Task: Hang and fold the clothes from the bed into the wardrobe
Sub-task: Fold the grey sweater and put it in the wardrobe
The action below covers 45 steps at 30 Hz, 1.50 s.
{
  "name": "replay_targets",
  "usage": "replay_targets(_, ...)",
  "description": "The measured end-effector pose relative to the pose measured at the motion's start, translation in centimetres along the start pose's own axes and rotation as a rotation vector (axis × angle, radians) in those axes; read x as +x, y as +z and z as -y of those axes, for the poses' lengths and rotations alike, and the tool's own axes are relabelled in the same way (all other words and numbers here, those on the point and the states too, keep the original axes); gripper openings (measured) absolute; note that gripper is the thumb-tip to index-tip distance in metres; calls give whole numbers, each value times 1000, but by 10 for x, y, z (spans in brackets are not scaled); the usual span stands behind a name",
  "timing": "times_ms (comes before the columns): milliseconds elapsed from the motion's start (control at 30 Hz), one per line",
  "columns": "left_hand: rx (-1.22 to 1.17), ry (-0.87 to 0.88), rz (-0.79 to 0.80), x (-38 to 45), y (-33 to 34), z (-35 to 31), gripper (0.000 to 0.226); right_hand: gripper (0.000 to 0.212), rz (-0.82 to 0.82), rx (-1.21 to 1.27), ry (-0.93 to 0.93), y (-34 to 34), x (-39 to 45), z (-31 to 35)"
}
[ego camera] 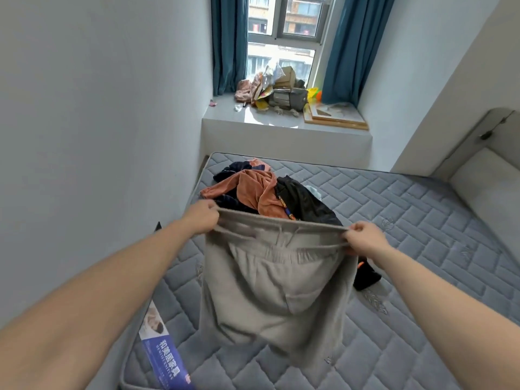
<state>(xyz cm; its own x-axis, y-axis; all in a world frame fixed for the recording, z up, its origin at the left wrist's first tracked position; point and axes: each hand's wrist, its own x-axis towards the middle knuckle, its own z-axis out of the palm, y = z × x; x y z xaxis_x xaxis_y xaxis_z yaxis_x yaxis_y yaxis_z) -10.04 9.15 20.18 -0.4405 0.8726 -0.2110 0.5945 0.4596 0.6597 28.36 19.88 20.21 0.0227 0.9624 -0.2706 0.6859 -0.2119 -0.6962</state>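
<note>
- Bedroom, white walls: grey quilted mattress (394,220) on the bed, window ledge (281,122) beyond with clutter, teal curtains (343,46) either side.
- Grey sweatpants (270,285): soft knit, elastic waistband with drawstring, held up by the waist above the mattress; legs hang below the grip, lower end bunched on the quilting.
- Left hand (201,218): fingers curled, pinching one waistband end.
- Right hand (364,237): fingers curled, pinching the opposite end; band stretched between.
- Clothes pile (261,190): rust-orange, navy and black garments, just beyond the grip.
- Black garment (365,277): below the right hand, on the mattress.

Home bedroom, bare mattress (394,220) (quilted), curtained window (284,38)
</note>
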Motion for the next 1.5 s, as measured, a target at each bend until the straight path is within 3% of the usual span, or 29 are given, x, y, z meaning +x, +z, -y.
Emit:
replay_targets(267, -167, 442, -389, 7, -99, -104, 21, 25, -322, 133, -552, -69, 4, 107)
replay_targets(433, -77, 523, -352, -9, -95, -85, 22, 26, -314, 142, -624, -56, -13, 97)
replay_targets(600, 65, 415, -182, -13, -36, -20, 26, 33, -222, -62, -552, -6, -13, 32)
replay_targets(700, 153, 312, -30, -19, 21, 34, 21, 32, -102, -194, -419, 37, -15, -28)
replay_targets(767, 223, 225, 108, -30, 65, 75, 19, 33, 47, -315, -296, 70, -24, -76)
replay_targets(867, 368, 68, 386, -61, 131, 140, 40, 42, 394, -575, -111, 117, -47, -150)
replay_targets(967, 382, -94, 566, -100, 174, 189, 47, 46, 602, -616, 62, 145, -76, -199)
replay_targets(1167, 323, -263, 607, -125, 195, 230, 25, 49, 658, -588, 157, 161, -98, -224)
replay_targets(1500, 209, -478, 580, -105, 272, 293, 46, 44, 675, -568, 110, 232, -49, -248)
